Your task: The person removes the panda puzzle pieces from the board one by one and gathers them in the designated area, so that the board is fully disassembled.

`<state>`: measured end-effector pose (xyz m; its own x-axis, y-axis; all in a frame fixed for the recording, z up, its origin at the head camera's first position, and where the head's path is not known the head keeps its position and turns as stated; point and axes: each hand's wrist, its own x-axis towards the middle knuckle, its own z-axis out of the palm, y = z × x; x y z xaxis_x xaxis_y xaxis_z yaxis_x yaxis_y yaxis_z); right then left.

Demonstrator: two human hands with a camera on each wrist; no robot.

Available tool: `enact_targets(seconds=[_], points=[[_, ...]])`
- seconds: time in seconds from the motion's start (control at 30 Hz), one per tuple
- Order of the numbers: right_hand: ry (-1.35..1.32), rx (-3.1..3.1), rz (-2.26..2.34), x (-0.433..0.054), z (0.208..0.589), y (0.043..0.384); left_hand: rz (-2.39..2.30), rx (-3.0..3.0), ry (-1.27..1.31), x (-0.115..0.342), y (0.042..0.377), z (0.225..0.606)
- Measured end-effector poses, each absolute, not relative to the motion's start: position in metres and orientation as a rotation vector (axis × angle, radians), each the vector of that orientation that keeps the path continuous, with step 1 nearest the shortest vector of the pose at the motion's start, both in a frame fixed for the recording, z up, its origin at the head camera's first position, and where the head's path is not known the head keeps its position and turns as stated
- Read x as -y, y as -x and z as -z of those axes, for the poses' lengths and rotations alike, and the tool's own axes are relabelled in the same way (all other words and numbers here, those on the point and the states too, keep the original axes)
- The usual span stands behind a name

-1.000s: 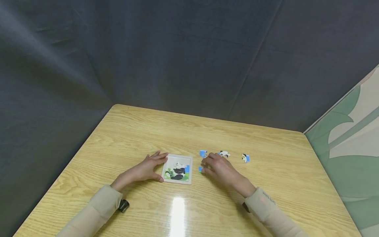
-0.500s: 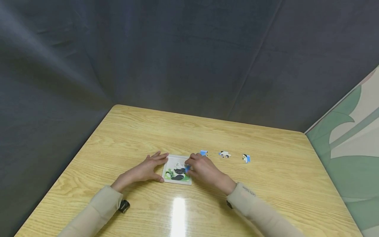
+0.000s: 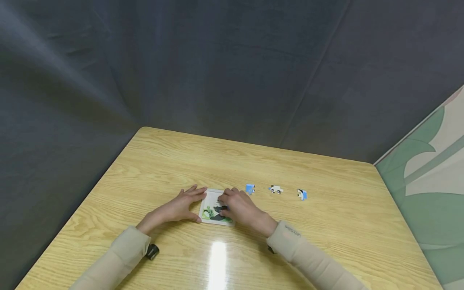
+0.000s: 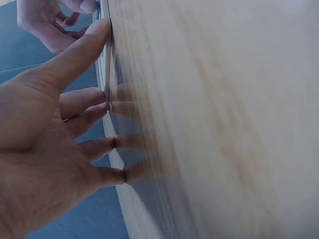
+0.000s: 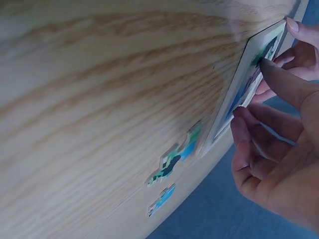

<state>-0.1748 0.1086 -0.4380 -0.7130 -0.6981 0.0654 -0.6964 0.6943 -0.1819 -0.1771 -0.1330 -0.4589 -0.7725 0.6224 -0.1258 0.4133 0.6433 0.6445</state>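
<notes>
A square puzzle tray point(image 3: 200, 211) with a pale frame lies on the wooden table, panda picture pieces set in its lower part. My left hand point(image 3: 180, 207) rests at the tray's left side, fingers spread, its thumb and forefinger touching the frame near two corners. Over the right part of the tray is my right hand point(image 3: 243, 208). Its thumb and fingertips pinch at a puzzle piece point(image 5: 242, 105), a pale edge of which shows by the fingertip in the right wrist view. The hand hides most of that piece in the head view.
Right of the tray lie a blue puzzle piece point(image 3: 250, 188), a white panda-face piece point(image 3: 276, 189) and a white-and-blue piece point(image 3: 302, 194). Beside the tray in the right wrist view is a green-and-blue piece point(image 5: 192, 142). A dark curtain point(image 3: 232, 72) hangs behind the table point(image 3: 174, 153).
My right hand has moved left from beside the loose pieces to over the tray, then a little further in across it. My left hand has stayed at the tray's left side.
</notes>
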Motion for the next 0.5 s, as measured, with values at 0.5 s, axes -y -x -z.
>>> enact_targets(seconds=[0.5], points=[[0.979,-2.819,0.406,-0.1046,0.4375,0.1805,-0.867,-2.530,-0.839,0.1331,0.1772,0.4589]])
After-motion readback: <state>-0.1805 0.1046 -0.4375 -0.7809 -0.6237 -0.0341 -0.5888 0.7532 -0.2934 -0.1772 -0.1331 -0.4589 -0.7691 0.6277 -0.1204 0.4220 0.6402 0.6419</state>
